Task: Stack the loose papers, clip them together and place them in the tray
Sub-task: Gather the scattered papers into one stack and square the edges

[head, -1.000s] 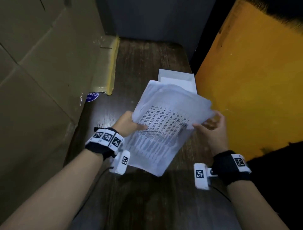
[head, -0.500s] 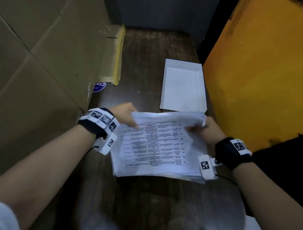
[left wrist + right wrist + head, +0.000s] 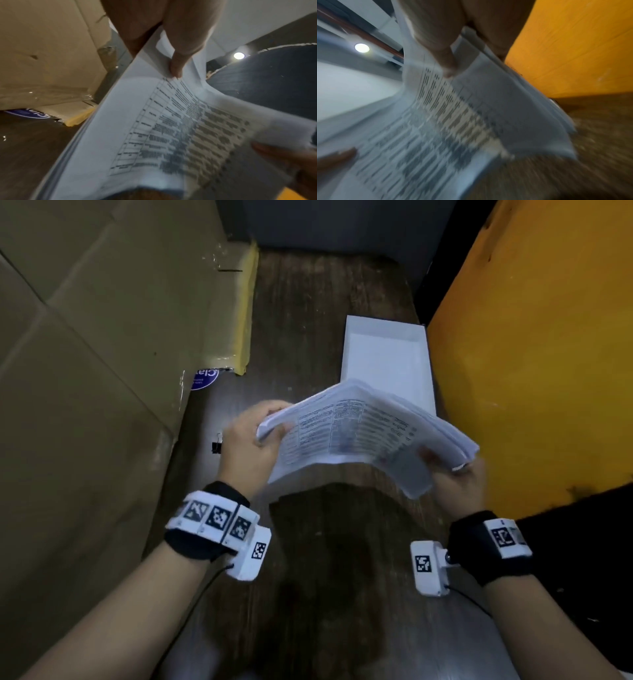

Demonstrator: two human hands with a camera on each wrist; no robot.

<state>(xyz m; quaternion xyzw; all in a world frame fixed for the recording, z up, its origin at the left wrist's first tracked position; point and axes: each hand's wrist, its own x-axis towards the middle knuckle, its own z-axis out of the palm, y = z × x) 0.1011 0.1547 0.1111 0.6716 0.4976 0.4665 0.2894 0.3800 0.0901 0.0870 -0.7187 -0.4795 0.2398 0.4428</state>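
A stack of printed papers (image 3: 359, 433) arches upward above the dark wooden table, held at both ends. My left hand (image 3: 255, 440) grips its left edge, thumb on top (image 3: 176, 70). My right hand (image 3: 455, 474) grips the right edge, thumb on the printed side (image 3: 448, 67). The papers (image 3: 154, 135) fill both wrist views; the right wrist view is blurred. A white tray (image 3: 387, 361) lies empty just beyond the papers, against the orange panel. A black binder clip (image 3: 216, 444) sits on the table left of my left hand.
A large cardboard box (image 3: 102, 354) walls the left side, with a blue round sticker (image 3: 204, 378) at its base. An orange panel (image 3: 531, 354) stands on the right. The dark wooden table (image 3: 325, 577) runs between them.
The papers were lowered and squared near the table half a second ago; now both hands have lifted them and bowed them upward in the middle.
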